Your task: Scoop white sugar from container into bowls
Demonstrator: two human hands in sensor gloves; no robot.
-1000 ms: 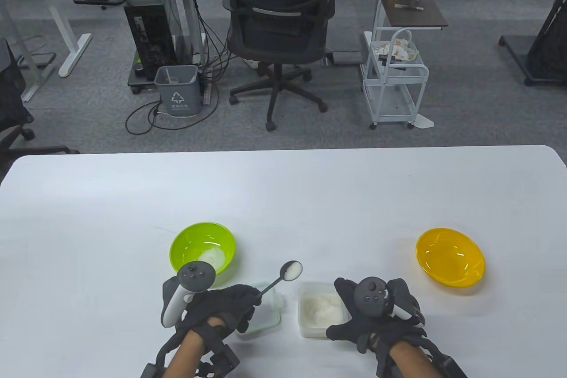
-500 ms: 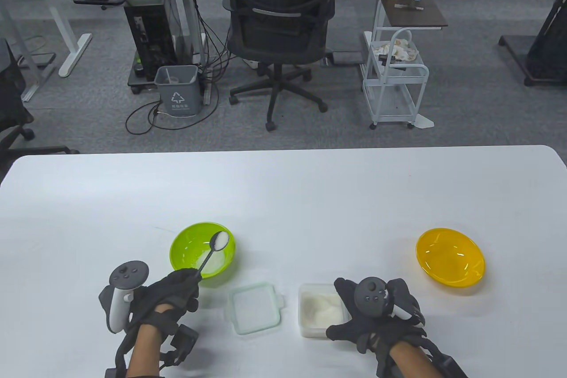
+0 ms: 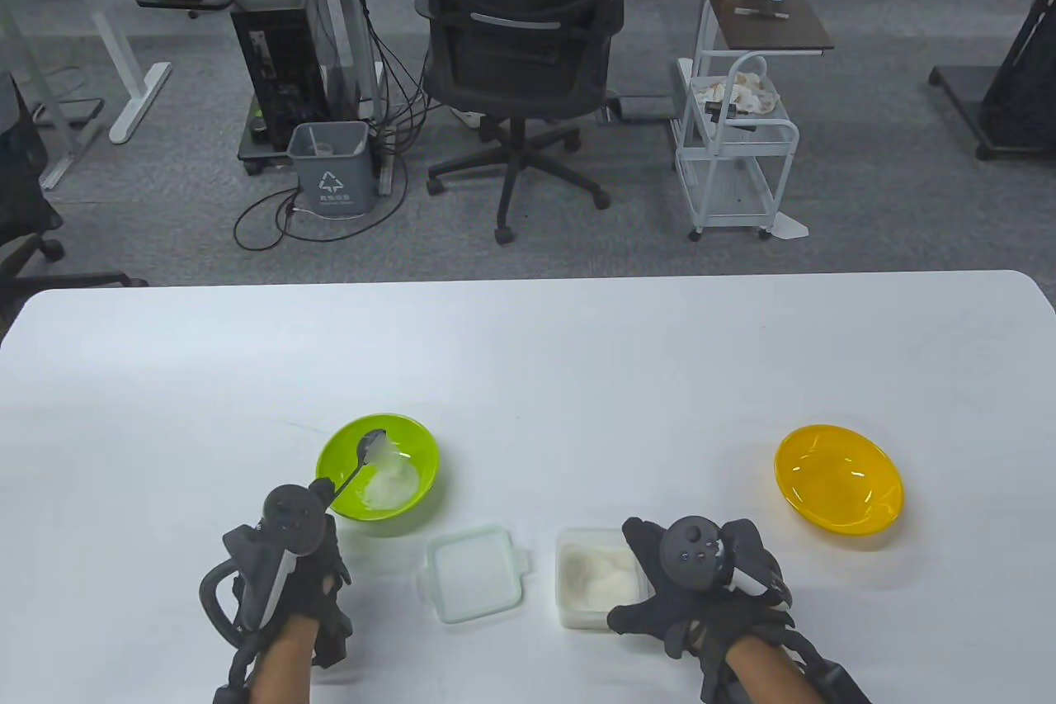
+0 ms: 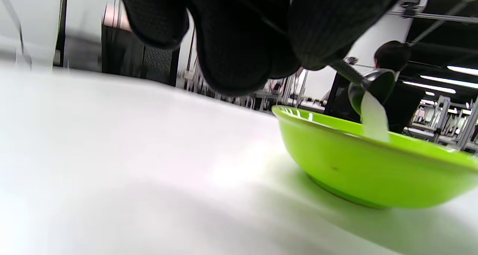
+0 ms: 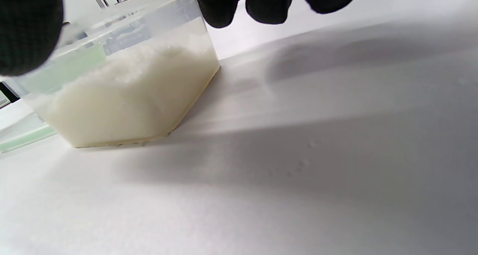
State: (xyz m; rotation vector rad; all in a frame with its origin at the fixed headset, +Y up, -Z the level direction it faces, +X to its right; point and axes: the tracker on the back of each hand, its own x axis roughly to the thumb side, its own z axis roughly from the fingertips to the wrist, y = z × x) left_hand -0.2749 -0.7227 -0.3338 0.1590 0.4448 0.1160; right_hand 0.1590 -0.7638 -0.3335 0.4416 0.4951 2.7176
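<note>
My left hand grips a metal spoon tipped over the green bowl. White sugar pours from the spoon into the green bowl, where a sugar pile lies. My right hand rests against the right side of the clear sugar container; its fingertips touch the container wall. The yellow bowl stands at the right with no sugar visible in it.
The container's clear lid lies flat between my hands, just below the green bowl. The white table stretches far beyond the bowls. An office chair and a cart stand on the floor behind.
My left hand carried the full spoon left from above the lid to the green bowl and tipped it; sugar now falls into the bowl. My right hand stayed at the container.
</note>
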